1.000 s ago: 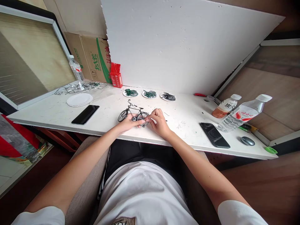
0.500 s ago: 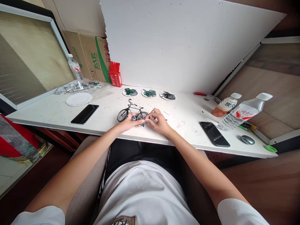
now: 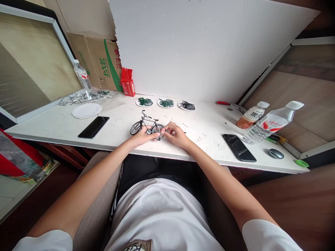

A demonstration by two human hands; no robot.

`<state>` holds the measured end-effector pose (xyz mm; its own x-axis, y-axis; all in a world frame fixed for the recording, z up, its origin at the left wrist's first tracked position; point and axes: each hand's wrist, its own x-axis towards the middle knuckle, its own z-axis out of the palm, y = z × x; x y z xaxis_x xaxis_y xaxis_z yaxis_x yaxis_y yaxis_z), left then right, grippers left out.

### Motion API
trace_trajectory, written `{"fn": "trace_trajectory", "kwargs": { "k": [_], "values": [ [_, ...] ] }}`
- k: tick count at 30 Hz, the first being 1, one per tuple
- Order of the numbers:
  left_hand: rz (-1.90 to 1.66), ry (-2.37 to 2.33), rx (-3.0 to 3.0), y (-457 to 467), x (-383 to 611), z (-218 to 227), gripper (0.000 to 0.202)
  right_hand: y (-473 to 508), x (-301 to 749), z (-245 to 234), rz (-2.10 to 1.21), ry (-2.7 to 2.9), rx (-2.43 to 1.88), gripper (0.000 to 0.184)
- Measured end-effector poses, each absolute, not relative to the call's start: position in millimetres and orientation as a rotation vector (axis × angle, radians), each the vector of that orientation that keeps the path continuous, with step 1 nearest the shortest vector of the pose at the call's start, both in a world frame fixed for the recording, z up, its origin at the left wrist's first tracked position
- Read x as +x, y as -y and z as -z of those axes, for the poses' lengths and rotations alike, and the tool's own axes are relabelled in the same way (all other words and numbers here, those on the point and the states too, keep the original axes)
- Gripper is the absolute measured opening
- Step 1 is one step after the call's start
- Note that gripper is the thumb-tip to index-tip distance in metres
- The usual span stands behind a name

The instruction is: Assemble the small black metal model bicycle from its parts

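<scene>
A small dark model bicycle [image 3: 145,122] stands upright on the white table [image 3: 117,129], front wheel to the left. My left hand [image 3: 142,136] lies on the near side of the frame, fingers closed against the lower frame and rear wheel. My right hand [image 3: 176,134] is pinched at the rear wheel, fingertips pressed together on a tiny part that I cannot make out. Behind the bicycle, three small white dishes [image 3: 165,103] hold green and dark parts.
A black phone [image 3: 93,127] and a white plate [image 3: 86,110] lie to the left, with clear parts sprues [image 3: 83,96] and a cardboard box [image 3: 101,64] behind. To the right are another phone [image 3: 239,147], two bottles [image 3: 269,126], and a mouse [image 3: 275,153]. A white foam board [image 3: 196,48] backs the table.
Both hands stay at the bicycle's rear wheel; my right fingers have shifted slightly. The view has tilted a little.
</scene>
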<state>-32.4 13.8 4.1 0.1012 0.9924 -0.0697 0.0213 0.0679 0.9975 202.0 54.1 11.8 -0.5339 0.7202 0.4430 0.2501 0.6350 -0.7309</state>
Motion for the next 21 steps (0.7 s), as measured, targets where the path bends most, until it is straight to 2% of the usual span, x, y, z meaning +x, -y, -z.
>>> {"fn": "trace_trajectory", "kwargs": {
  "k": [12,21],
  "values": [
    [-1.005,-1.357,1.254,-5,-28,-20,0.073,-54,202,-10,-0.870,2.090,-0.760,0.027],
    [-0.967,-1.436,1.326,-9,-32,-11,0.075,-49,198,-12,-0.766,2.109,-0.759,0.019]
  ]
}}
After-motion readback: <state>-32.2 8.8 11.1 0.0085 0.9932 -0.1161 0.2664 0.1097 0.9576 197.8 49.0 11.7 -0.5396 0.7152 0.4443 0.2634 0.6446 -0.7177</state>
